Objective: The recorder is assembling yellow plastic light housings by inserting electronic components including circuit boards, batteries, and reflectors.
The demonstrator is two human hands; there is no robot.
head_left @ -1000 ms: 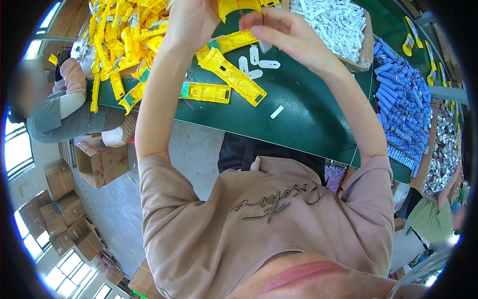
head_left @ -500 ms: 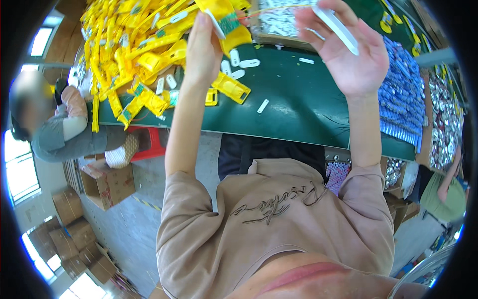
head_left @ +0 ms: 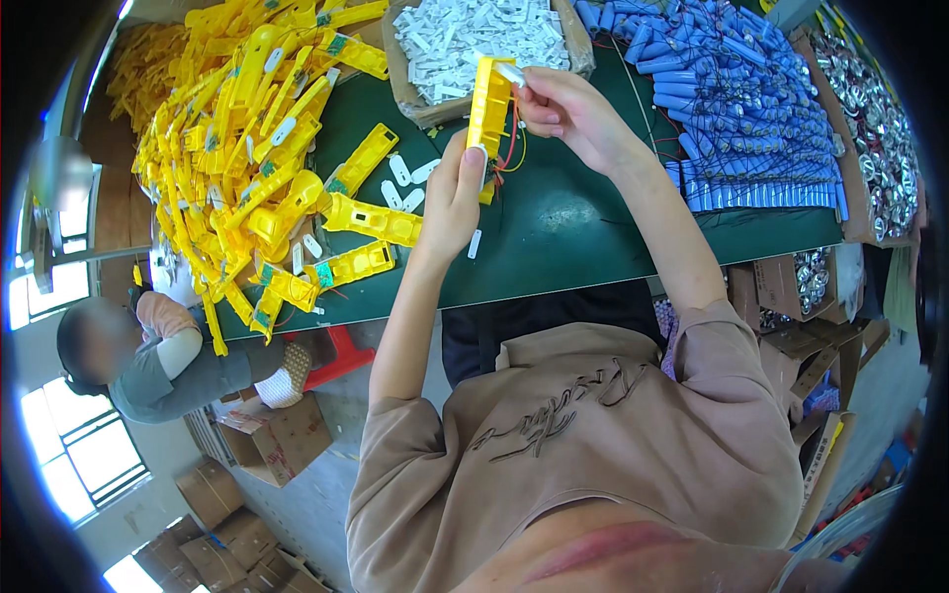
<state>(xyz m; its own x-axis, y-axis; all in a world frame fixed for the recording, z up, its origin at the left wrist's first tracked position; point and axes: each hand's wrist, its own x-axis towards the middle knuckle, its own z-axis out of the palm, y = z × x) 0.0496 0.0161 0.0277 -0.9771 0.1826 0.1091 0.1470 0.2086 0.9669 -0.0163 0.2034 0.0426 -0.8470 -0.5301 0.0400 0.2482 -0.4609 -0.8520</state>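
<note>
My left hand (head_left: pixel 454 206) grips a yellow plastic housing (head_left: pixel 488 109), held upright with its ribbed inside turned to the right. Red and yellow wires (head_left: pixel 514 148) hang from the housing's right side. Between thumb and fingers, my right hand (head_left: pixel 573 111) pinches a small white strip (head_left: pixel 511 72) at the housing's top end; whether the two touch I cannot tell. Below my left hand a white strip (head_left: pixel 474 244) lies on the green table (head_left: pixel 563 232). Several white oval plates (head_left: pixel 398 170) and loose yellow housings (head_left: pixel 371 219) lie to the left.
A big heap of yellow housings (head_left: pixel 247 148) covers the table's left. Behind my hands stands a carton of white strips (head_left: pixel 430 116). Blue cylinders with dark wires (head_left: pixel 732 109) are piled right, beside a box of shiny metal parts (head_left: pixel 875 148). A co-worker (head_left: pixel 173 346) sits at the left.
The housing and the white strip have come together, the right hand moving left to the housing's top end. The housing has turned upright. The whole view has shifted, showing more of the table.
</note>
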